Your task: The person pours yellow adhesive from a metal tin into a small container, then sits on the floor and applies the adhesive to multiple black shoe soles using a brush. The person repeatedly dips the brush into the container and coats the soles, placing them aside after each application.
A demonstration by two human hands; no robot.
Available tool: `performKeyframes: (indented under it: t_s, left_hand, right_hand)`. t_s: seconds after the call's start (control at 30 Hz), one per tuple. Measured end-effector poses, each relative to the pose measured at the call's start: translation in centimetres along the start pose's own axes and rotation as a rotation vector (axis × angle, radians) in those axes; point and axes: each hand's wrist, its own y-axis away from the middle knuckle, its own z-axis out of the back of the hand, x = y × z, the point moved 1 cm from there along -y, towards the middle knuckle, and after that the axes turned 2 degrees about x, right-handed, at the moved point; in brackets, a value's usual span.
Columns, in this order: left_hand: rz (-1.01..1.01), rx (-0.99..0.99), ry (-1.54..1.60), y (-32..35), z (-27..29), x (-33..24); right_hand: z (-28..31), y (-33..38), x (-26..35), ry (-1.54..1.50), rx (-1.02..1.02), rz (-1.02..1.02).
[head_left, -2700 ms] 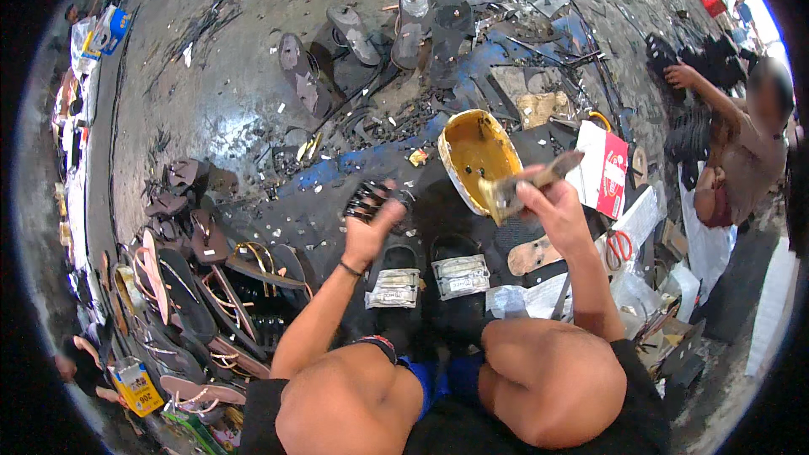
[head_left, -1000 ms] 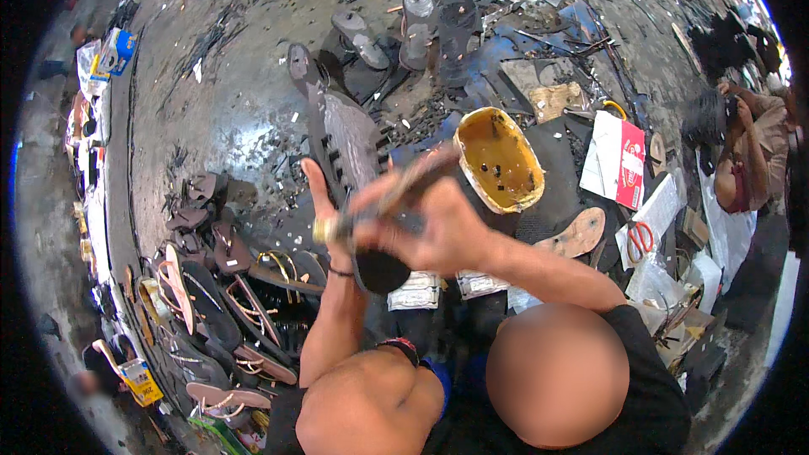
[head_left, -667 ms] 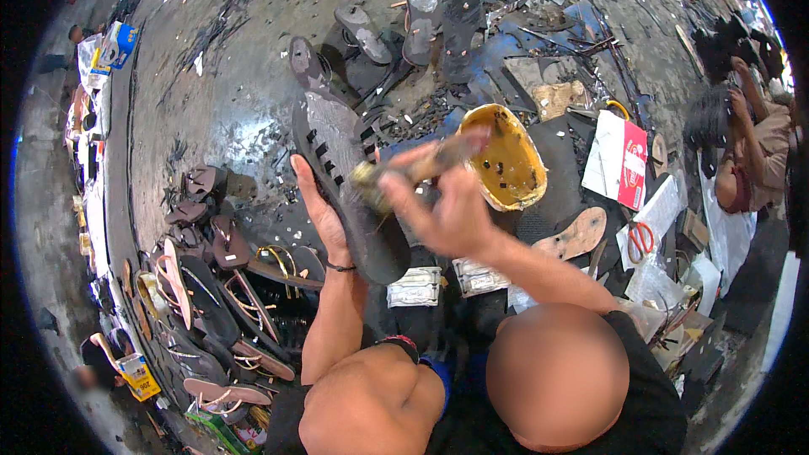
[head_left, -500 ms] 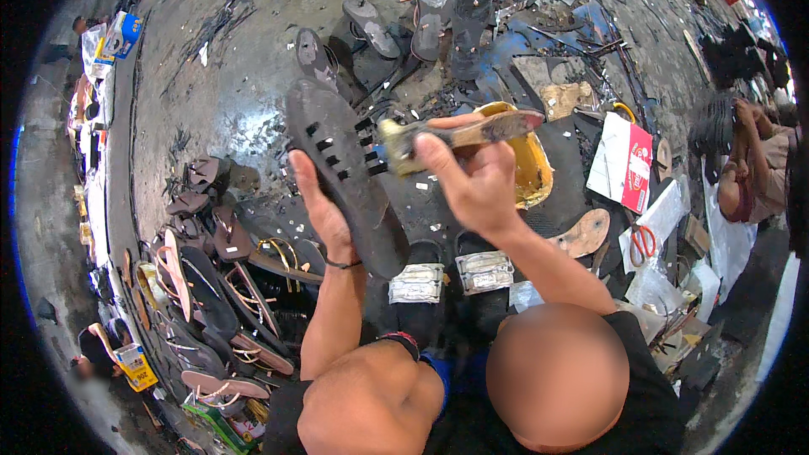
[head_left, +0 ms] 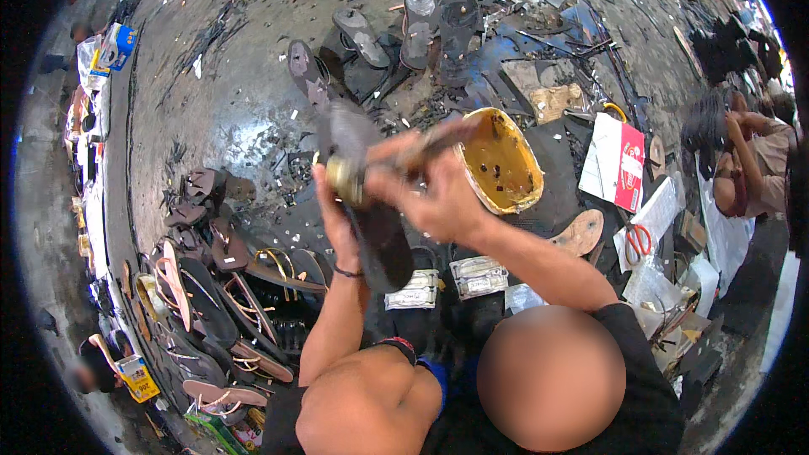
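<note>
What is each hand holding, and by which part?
Left hand: a dark sole, by its left edge, fingers mostly hidden. Right hand: a brush, by its handle.

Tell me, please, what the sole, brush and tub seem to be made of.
Sole: probably rubber or foam, matte, going by its dull dark surface. Brush: handle perhaps wood, brown and dull, though blurred; bristles pale, fibre unclear. Tub: likely plastic, its thin, rounded wall suggesting moulding; yellow residue looks glossy.

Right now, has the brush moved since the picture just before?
Yes: judged against the yellow tub, the brush has moved left, and now covers part of the sole.
</note>
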Motion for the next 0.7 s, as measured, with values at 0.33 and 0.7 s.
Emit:
performKeyframes:
  t_s: [0.33, 0.7]
  left_hand:
    - [0.093, 0.086, 0.147, -2.3, -2.8, -0.1]
    - [0.129, -0.007, -0.542, 7.3, 5.3, -0.1]
  right_hand:
    - [1.1, 7.2, -2.7, -0.304, 0.306, -0.706]
    - [27.0, -13.3, -15.3, 1.174, -0.452, -0.556]
